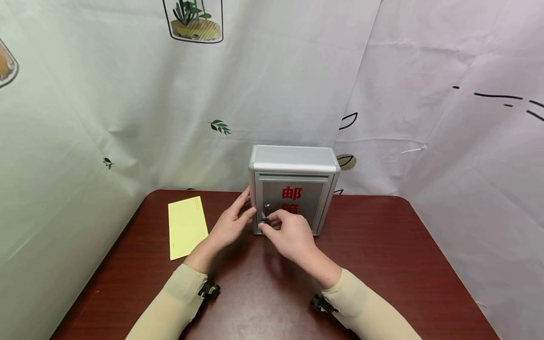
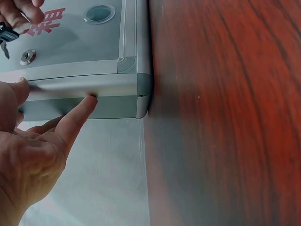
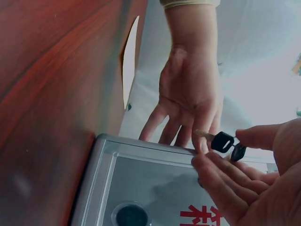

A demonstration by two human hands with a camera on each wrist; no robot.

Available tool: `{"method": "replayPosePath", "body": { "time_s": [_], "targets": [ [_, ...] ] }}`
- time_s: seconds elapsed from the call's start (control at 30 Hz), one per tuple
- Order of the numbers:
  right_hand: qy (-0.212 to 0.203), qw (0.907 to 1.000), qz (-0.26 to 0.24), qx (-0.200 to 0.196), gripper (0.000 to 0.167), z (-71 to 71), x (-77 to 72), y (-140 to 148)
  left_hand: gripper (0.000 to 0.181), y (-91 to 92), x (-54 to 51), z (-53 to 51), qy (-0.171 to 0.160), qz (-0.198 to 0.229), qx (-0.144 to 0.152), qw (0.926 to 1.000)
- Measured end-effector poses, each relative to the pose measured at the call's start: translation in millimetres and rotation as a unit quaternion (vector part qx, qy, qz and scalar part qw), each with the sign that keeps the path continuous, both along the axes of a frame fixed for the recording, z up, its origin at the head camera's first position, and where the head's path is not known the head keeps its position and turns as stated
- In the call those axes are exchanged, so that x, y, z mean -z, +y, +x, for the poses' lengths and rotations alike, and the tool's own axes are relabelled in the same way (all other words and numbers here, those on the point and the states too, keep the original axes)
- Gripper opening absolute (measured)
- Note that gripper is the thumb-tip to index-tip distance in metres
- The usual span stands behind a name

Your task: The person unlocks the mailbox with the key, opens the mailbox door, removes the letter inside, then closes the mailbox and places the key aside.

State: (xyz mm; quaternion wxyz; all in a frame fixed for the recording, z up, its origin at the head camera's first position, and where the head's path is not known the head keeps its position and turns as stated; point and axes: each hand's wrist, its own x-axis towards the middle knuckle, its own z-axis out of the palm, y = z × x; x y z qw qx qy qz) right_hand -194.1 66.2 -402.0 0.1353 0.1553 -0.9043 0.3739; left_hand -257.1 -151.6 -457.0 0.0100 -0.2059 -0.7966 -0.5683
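A grey metal mailbox [image 1: 293, 159] with red characters stands upright on the table. My left hand [image 1: 228, 225] rests against its left side, fingers extended along the side wall. In the left wrist view, fingertips of that hand [image 2: 42, 155] touch the box's edge. My right hand [image 1: 293, 234] is in front of the door and pinches a black-headed key [image 3: 222, 141] between thumb and fingers. A second black-headed key [image 3: 238, 152] hangs beside it. The round lock [image 2: 28, 57] sits on the door near its left edge, apart from the keys.
A yellow envelope [image 1: 187, 226] lies on the dark red wooden table [image 1: 382, 264], left of the mailbox. Behind the table hangs a pale printed cloth [image 1: 289, 85]. A round window [image 2: 99, 14] is set low in the mailbox door.
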Motion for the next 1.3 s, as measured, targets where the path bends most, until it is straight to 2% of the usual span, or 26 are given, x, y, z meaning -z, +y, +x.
{"method": "replayPosePath", "body": {
  "time_s": [0.1,0.2,0.27,0.37,0.43,0.57,0.7,0.8,0.9,1.03,1.1,1.3],
  "targets": [
    [-0.049,0.9969,-0.056,-0.026,0.019,-1.4,2.7,5.2,0.071,-0.1,-1.0,1.1,0.002,0.002,0.001,1.0],
    [-0.103,0.9879,-0.103,-0.052,0.022,-3.1,6.7,10.8,0.071,0.3,-1.7,1.7,0.003,0.005,0.002,1.0],
    [-0.147,0.9767,-0.14,-0.07,0.025,-4.0,9.2,14.2,0.071,0.4,-2.0,1.8,0.0,0.006,0.003,1.0],
    [-0.205,0.9541,-0.196,-0.096,0.027,-5.2,14.4,19.1,0.071,0.3,-2.2,1.8,-0.005,0.007,0.001,1.0],
    [-0.229,0.9418,-0.22,-0.108,0.028,-6.1,18.5,23.0,0.071,0.3,-2.0,1.5,-0.007,0.006,-0.001,1.0],
    [-0.258,0.9244,-0.248,-0.131,0.028,-7.5,27.1,32.2,0.071,1.0,-1.6,1.2,-0.006,0.005,-0.004,1.0],
    [-0.285,0.9106,-0.261,-0.146,0.03,-9.0,36.1,41.1,0.071,1.6,-1.6,1.8,-0.005,0.005,-0.005,1.0],
    [-0.305,0.9036,-0.261,-0.15,0.03,-10.5,42.4,47.0,0.071,1.4,-1.6,2.0,-0.009,0.007,-0.006,0.9999],
    [-0.318,0.9022,-0.251,-0.148,0.031,-11.6,46.3,52.9,0.071,1.4,-1.3,1.4,-0.01,0.008,-0.007,0.9999],
    [-0.325,0.9047,-0.233,-0.148,0.031,-11.8,49.7,58.6,0.071,1.3,-1.5,1.3,-0.007,0.008,-0.008,0.9999],
    [-0.334,0.9026,-0.226,-0.151,0.03,-11.6,51.2,60.7,0.071,1.5,-1.8,1.7,-0.007,0.008,-0.008,0.9999],
    [-0.386,0.8814,-0.214,-0.168,0.026,-11.9,56.6,66.1,0.071,1.7,-1.9,2.2,-0.008,0.007,-0.006,0.9999]
  ]
}}
